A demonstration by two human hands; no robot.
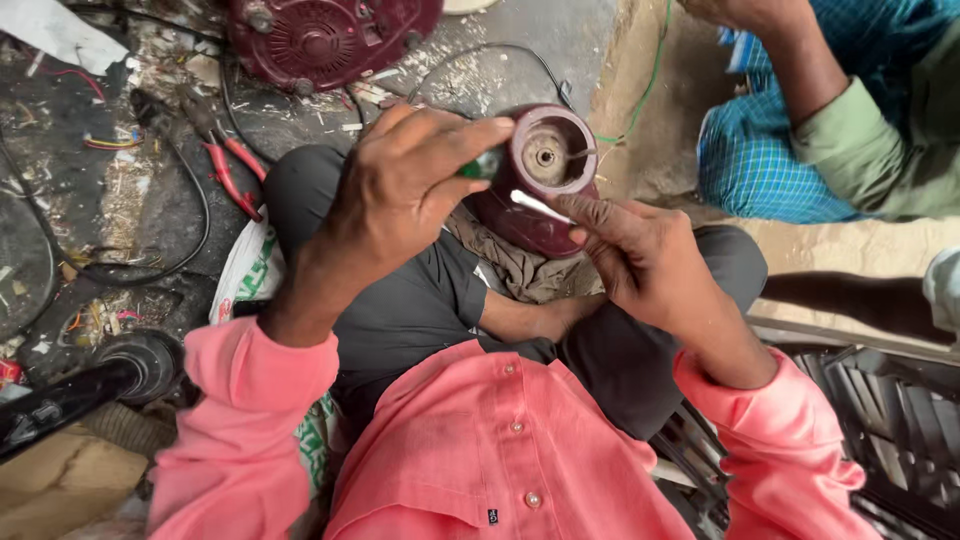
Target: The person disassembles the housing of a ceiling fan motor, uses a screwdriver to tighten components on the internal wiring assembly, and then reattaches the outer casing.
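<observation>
Down low, seated cross-legged in a pink shirt and dark trousers. Left hand curled around a small green-handled tool, tip hidden against the maroon round plastic motor housing propped on a crumpled brown cloth in the lap. Right hand pinching a thin white stick laid across the housing's open end. Red-handled pliers on the littered dark floor nearby

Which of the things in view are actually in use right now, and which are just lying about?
In use:
left hand on a green-handled tool
right hand pinching a thin white piece
maroon motor housing on the lap

Lying about:
red-handled pliers
second maroon housing
black cables
</observation>
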